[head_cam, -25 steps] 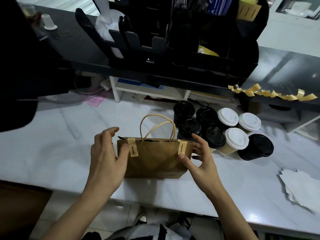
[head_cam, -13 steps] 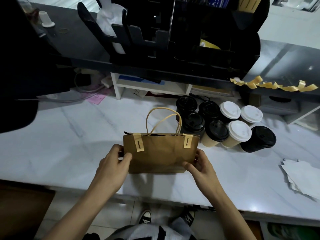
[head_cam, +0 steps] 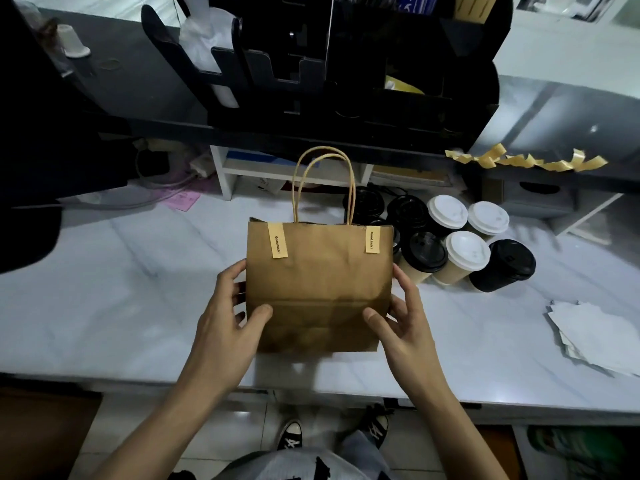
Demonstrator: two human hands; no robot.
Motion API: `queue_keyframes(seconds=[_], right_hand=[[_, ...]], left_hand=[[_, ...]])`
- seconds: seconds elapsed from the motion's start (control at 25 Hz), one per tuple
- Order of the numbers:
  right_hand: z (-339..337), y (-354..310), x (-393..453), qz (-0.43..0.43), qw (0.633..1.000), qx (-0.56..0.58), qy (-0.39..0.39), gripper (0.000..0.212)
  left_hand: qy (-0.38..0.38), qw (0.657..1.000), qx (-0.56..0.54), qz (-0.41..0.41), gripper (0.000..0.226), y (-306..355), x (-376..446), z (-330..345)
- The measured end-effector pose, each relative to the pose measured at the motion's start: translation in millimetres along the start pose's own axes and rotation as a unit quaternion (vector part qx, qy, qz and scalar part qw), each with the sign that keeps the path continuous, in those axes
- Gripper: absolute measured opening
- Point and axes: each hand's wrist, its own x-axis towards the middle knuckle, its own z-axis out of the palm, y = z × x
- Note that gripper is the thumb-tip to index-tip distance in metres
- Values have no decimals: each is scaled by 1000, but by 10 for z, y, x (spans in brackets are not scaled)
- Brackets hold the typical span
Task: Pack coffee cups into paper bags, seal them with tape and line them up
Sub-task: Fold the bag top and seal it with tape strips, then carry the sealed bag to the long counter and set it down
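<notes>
We are clasping the brown kraft-paper handled bag [head_cam: 318, 285], taped shut by two yellow strips, between our left hand [head_cam: 225, 323] and right hand [head_cam: 403, 323], thumbs pinching its front, likely steadying it for lining up, lidded paper coffee cups [head_cam: 464, 251] beyond our right hand.

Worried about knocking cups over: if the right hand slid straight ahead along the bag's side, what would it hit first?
Probably the black-lidded cup just behind the paper bag; the right hand points toward it, though depth is hard to judge.
</notes>
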Motion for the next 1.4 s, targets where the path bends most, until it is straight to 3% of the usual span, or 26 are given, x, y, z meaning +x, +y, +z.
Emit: queue_keyframes(seconds=[0.2, 0.48, 0.8, 1.08, 1.4], right_hand=[[-58, -192, -115, -23, 999, 3, 30, 77], [-241, -333, -350, -28, 996, -5, 90, 79], [-594, -277, -806, -2, 974, 11, 225, 70], [-871, -178, -1216, -3, 953, 51, 299, 74], [-1414, -85, -2175, 9, 914, 7, 406, 74]], left_hand=[[-4, 998, -5, 66, 68, 88, 10, -10], [-50, 995, -7, 91, 72, 157, 30, 193], [-154, 980, 12, 126, 75, 290, -40, 659], [-216, 965, 16, 147, 75, 490, -202, 1083], [-310, 936, 27, 166, 78, 667, -975, 1783]])
